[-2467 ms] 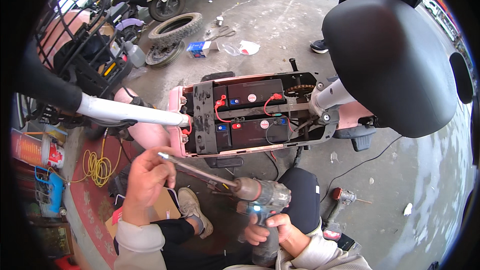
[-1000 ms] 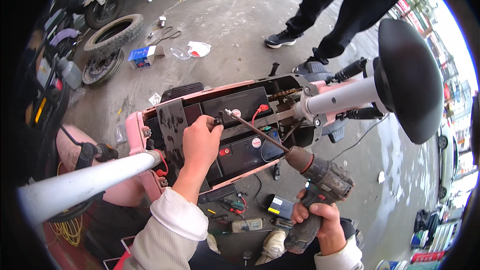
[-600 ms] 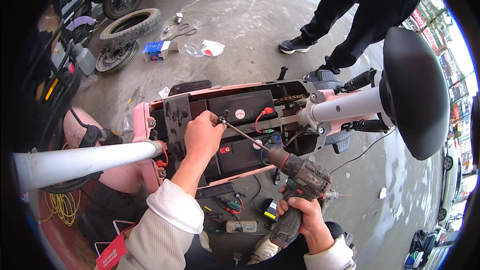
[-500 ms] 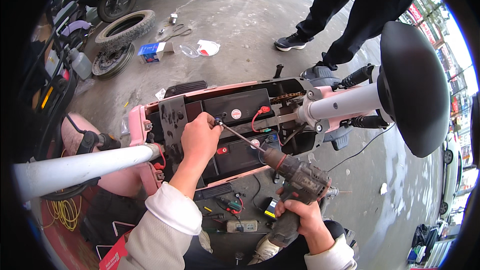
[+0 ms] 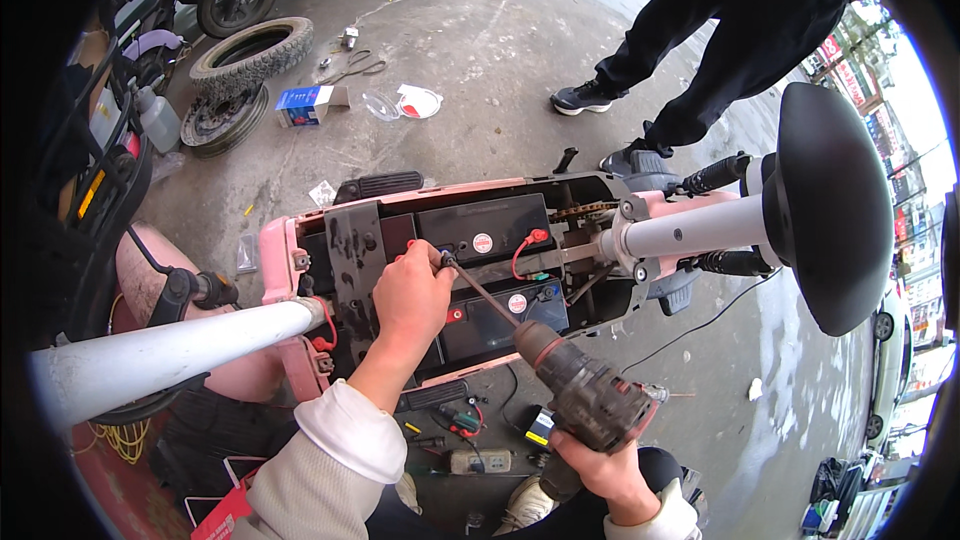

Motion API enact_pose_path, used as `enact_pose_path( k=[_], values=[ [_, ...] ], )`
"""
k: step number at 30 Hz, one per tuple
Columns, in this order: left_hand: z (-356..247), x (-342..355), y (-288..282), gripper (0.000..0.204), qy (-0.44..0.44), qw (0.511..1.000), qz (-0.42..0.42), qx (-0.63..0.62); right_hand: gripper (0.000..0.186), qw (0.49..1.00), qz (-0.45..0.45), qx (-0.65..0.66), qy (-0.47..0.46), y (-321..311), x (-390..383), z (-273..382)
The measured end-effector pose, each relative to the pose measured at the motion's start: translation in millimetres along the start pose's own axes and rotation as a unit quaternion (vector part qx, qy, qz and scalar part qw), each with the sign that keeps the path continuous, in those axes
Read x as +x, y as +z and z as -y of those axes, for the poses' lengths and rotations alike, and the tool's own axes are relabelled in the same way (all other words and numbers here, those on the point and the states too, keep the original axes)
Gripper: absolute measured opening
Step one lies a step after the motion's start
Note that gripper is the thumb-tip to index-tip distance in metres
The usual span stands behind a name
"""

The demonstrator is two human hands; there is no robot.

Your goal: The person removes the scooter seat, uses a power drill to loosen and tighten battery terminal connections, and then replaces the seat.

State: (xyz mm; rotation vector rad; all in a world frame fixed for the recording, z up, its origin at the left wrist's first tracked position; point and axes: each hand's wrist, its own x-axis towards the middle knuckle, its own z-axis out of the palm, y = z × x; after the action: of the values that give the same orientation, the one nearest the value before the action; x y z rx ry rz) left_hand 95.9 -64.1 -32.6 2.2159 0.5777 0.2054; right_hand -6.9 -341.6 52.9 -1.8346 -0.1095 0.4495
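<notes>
My right hand [image 5: 600, 475] grips the handle of a worn cordless drill [image 5: 585, 390]. The drill's long bit [image 5: 485, 290] slants up and left to my left fingertips. My left hand [image 5: 415, 295] is closed in a pinch at the tip of the bit, by a small dark-blue piece too small to name. Under the fingers lie black batteries, an upper one [image 5: 510, 215] and a lower one [image 5: 490, 335], set in the open pink scooter frame [image 5: 455, 378]. A red-capped cable [image 5: 520, 252] joins the upper battery. Part of the batteries is hidden behind my left hand.
A grey-white tube [image 5: 200, 340] crosses at left; a black scooter seat [image 5: 835, 210] juts out at right. Beyond the frame, a person in dark trousers [image 5: 690, 40] stands. A tire [image 5: 250, 55], a blue box [image 5: 310, 105] and a power strip [image 5: 480, 461] lie on the ground.
The view has shifted slightly. The drill sits a little lower and to the left in the picture, its bit still at my left fingertips. Both hands keep their grip.
</notes>
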Motion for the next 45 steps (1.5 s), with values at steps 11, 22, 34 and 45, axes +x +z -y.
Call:
enact_pose_path(
  k=[11,22,34,45],
  values=[
    [11,-4,0,0.013,0.059,0.998,-0.021,-0.006,0.034,0.997,-0.032,0.053,0.045,8,8,16],
    [-4,-24,1,0.017,0.058,0.995,0.016,0.079,0.028,0.945,0.132,-0.3,-0.028,-22,79,168],
    [12,-26,19,0.017,0.129,0.987,-0.052,0.078,0.034,0.693,0.279,-0.665,-0.007,39,166,295],
    [12,-36,22,0.031,0.196,0.974,-0.075,0.087,0.029,0.614,0.317,-0.722,-0.021,36,180,308]
  ],
)
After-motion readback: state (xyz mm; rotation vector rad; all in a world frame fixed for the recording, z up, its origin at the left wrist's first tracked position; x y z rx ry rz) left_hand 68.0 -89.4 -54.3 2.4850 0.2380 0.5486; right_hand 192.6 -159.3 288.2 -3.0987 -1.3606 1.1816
